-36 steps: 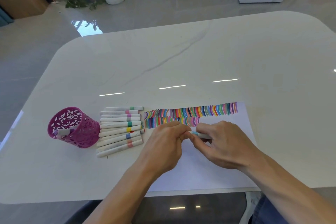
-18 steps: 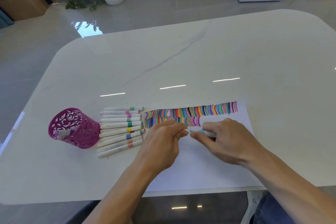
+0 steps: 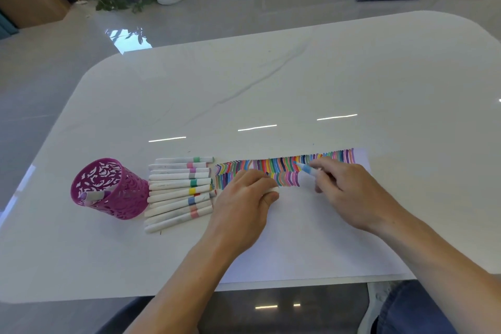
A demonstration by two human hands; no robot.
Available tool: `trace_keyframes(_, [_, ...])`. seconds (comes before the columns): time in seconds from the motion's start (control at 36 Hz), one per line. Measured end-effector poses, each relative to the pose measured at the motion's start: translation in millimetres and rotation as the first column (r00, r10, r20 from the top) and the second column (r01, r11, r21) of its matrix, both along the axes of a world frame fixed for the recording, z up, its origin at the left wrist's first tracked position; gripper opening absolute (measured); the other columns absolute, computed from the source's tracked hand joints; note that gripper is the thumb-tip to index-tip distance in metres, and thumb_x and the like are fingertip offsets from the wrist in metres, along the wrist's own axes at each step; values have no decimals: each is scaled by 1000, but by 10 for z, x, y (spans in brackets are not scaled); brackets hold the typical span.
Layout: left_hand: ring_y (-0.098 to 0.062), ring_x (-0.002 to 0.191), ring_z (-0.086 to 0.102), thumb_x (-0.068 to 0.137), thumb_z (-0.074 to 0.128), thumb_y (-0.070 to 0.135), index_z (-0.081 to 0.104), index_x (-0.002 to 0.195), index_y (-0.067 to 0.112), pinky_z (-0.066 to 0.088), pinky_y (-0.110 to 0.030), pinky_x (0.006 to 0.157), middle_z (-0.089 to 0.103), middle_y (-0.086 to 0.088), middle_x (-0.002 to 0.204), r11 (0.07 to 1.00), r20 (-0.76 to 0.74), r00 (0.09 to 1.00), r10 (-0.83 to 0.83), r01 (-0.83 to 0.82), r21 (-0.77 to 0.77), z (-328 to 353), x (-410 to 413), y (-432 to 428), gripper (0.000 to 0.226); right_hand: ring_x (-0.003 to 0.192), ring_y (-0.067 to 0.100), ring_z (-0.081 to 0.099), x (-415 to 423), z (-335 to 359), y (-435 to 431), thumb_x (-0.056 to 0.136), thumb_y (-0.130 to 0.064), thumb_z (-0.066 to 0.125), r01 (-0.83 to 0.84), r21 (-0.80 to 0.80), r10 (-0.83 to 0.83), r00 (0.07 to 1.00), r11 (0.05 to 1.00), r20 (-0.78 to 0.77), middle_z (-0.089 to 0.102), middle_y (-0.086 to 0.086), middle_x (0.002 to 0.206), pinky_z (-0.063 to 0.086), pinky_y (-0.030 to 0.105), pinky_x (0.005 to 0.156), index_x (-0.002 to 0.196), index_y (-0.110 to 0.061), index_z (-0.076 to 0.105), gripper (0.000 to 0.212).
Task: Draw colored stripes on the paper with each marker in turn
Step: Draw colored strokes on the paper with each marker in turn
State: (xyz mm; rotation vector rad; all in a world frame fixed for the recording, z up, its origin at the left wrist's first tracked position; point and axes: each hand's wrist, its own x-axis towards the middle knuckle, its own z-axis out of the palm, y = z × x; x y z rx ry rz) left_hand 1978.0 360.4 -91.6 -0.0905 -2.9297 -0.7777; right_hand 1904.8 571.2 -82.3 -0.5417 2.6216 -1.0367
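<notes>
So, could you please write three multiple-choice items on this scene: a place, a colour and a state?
1. The pen cup stands: A) left of the lying markers; B) on a shelf; C) on a chair.
2. The marker in the right hand is: A) red; B) yellow; C) light blue.
3. That marker is: A) capped; B) uncapped; C) snapped.
Answers: 1 A, it sits at the row's left end; 2 C, its barrel band is blue; 3 B, its tip is bare; the left hand holds the cap.

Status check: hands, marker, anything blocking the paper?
Left hand pinches white cap. Right hand grips blue marker, tip over the stripes on the paper. Nothing blocking blank area.
</notes>
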Motion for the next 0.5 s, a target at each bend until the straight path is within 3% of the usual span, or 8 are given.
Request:
trace_keyframes(0.06, [-10, 124, 49, 99, 58, 29, 71, 114, 24, 45, -29, 101, 61, 11, 128, 1000, 23, 1000, -15, 15, -13, -25, -7, -9, 20, 61, 10, 58, -11, 4, -8, 106, -22, 44, 20, -82, -16, 999, 996, 52, 70, -8, 87, 48, 30, 64, 124, -42, 52, 28])
trace_keyframes(0.11, [-8, 137, 39, 100, 58, 29, 69, 114, 25, 35, -23, 110, 54, 13, 141, 998, 42, 998, -55, 56, -26, -46, -10, -22, 19, 61, 12, 64, -8, 13, -18, 108, -24, 46, 44, -203, -23, 994, 978, 103, 69, -11, 96, 53, 26, 63, 132, -51, 51, 37])
trace_keyframes(0.19, [-6, 150, 19, 99, 59, 21, 62, 111, 25, 13, -16, 116, 40, 14, 155, 984, 39, 985, -169, 171, -57, -79, -12, -49, 13, 60, 23, 68, -12, 24, -40, 108, -20, 48, 97, -348, -29, 980, 932, 195, 69, -4, 102, 57, 34, 58, 121, -45, 68, 34])
trace_keyframes(0.33, [-6, 153, 3, 103, 51, 26, 54, 114, 28, 8, -23, 122, 24, 9, 163, 967, 75, 971, -228, 235, -101, -126, 17, -50, 12, 74, 35, 72, -27, 30, -40, 106, -1, 36, 205, -502, -7, 930, 840, 368, 72, 11, 101, 59, 39, 62, 106, -20, 77, 45])
trace_keyframes(0.42, [-7, 153, 2, 104, 48, 28, 53, 117, 29, 0, -19, 120, 19, 8, 165, 970, 104, 970, -219, 228, -87, -119, 23, -42, 14, 85, 35, 72, -50, -17, -23, 99, 11, 39, 194, -520, 13, 930, 832, 367, 74, 15, 98, 59, 33, 64, 107, -20, 76, 49])
trace_keyframes(0.5, [-7, 152, -4, 105, 44, 28, 49, 119, 29, -4, -18, 118, 7, 9, 167, 973, 144, 968, -205, 217, -76, -98, 35, -42, 15, 84, 33, 74, -58, -90, -15, 95, 16, 49, 131, -485, 33, 948, 865, 315, 75, 13, 93, 59, 36, 67, 107, -24, 73, 48])
